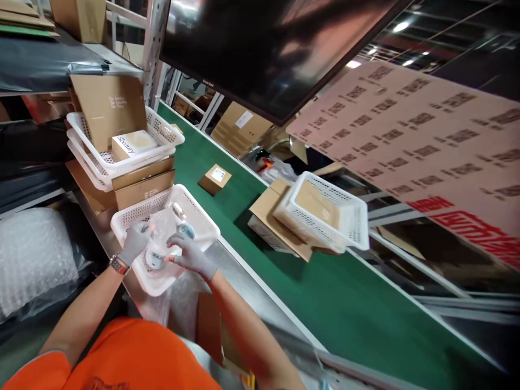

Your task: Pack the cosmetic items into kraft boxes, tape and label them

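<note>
In the head view a white perforated basket [195, 208] stands in front of me. Inside it are a white container [153, 259] with dark lettering, a small white bottle [177, 210] and a round white-and-blue item [186, 231]. My left hand [136, 242], in a pale glove, is closed on the edge of a clear plastic wrap [160, 227] over the basket. My right hand [190, 255], gloved with bare fingertips, has its thumb and fingers apart beside the white container. Whether the thumb touches that container is hard to tell.
A green conveyor belt [337, 292] runs past on the right, carrying a small carton [215, 179] and stacked baskets [333, 211] with cardboard. More stacked baskets [168, 132] hold a brown box [109, 105] and a white box [134, 144]. Bubble wrap [36, 257] lies left; a monitor [260, 49] hangs above.
</note>
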Demonstrator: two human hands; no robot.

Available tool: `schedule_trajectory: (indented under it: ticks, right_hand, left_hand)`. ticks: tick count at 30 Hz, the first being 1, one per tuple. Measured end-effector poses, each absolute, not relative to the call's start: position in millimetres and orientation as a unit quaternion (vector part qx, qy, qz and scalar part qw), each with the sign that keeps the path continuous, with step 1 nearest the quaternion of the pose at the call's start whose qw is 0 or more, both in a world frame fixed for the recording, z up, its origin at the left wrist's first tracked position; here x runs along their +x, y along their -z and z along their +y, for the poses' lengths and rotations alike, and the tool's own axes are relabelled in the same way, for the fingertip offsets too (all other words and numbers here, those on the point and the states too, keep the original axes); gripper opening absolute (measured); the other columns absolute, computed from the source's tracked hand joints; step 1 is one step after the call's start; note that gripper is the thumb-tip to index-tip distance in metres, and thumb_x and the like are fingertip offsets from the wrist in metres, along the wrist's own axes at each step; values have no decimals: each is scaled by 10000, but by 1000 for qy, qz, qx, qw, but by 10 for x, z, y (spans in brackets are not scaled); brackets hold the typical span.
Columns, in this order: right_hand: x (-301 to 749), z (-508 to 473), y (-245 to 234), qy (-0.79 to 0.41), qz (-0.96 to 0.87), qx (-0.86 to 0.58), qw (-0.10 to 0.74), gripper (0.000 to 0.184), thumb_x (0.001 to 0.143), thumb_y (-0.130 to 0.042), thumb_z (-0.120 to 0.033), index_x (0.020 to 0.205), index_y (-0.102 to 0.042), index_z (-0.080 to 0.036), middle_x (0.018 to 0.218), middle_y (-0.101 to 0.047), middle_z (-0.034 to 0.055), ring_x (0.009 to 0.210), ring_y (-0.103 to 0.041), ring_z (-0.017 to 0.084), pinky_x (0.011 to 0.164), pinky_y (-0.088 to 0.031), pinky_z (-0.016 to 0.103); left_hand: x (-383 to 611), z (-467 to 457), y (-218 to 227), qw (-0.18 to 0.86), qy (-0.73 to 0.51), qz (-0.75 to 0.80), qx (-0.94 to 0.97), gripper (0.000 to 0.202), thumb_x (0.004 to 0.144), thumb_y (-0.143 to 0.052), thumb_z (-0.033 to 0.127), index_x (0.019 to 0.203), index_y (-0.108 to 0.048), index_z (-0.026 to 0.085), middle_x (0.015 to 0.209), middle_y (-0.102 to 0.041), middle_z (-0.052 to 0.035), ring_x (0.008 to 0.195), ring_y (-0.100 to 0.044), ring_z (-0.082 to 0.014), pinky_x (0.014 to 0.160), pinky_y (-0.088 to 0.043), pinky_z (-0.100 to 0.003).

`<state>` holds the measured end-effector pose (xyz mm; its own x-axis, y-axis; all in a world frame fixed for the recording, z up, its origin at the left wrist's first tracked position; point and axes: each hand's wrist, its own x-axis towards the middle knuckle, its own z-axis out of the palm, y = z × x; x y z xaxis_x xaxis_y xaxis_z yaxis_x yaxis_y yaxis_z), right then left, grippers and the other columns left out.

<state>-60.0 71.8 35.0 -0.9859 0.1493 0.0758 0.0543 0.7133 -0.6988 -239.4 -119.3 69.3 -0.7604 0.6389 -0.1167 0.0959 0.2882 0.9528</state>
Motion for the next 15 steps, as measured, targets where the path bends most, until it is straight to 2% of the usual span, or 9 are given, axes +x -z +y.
schedule_trajectory:
  ticks: [3,5,7,9,12,15]
  right_hand:
    - [-675,1060,-338,-313,-922,-227,9,393,1029,-745,-292,1411,-709,-210,1466,-736,169,1337,-688,312,1160,-533,435]
    - [-792,1253,-292,-250,-914,-313,-61,519,966,-792,-225,1471,-694,-151,1447,-744,215,1278,-717,335,1095,-541,411]
    - [-919,1368,-211,-229,-906,-337,-113,570,849,-903,-196,1388,-739,-111,1294,-790,222,1130,-749,335,993,-544,389]
    - [-1011,1420,-120,-223,-900,-349,-134,527,754,-964,-164,1243,-778,-104,1154,-801,193,1030,-745,308,926,-529,371]
    - [-1042,1463,-32,-214,-889,-376,-148,470,699,-979,-144,1118,-770,-107,1013,-778,134,960,-726,275,885,-510,363]
    - [-1026,1494,-29,-229,-878,-397,-141,509,694,-996,-194,1129,-744,-111,891,-743,65,889,-710,252,837,-511,359]
  left_hand:
    - [-2589,-1500,-686,167,-559,791,184,457,911,-726,438,633,-413,254,618,-395,59,662,-384,-133,617,-338,-270]
    - [-2713,-1706,-706,108,-562,804,162,510,893,-756,451,620,-372,256,625,-374,58,684,-376,-130,628,-326,-266]
    - [-2792,-1881,-735,81,-555,814,150,524,921,-731,467,613,-366,251,617,-360,56,687,-357,-127,635,-310,-269]
    - [-2821,-2022,-753,65,-538,830,129,530,975,-671,497,603,-388,247,584,-363,51,668,-342,-129,626,-292,-281]
    - [-2809,-2206,-743,36,-534,840,91,549,1044,-576,525,592,-440,245,555,-451,20,630,-386,-142,610,-295,-303]
    - [-2805,-2404,-705,21,-542,838,60,562,1050,-551,570,599,-477,242,571,-527,-9,620,-445,-156,603,-323,-307]
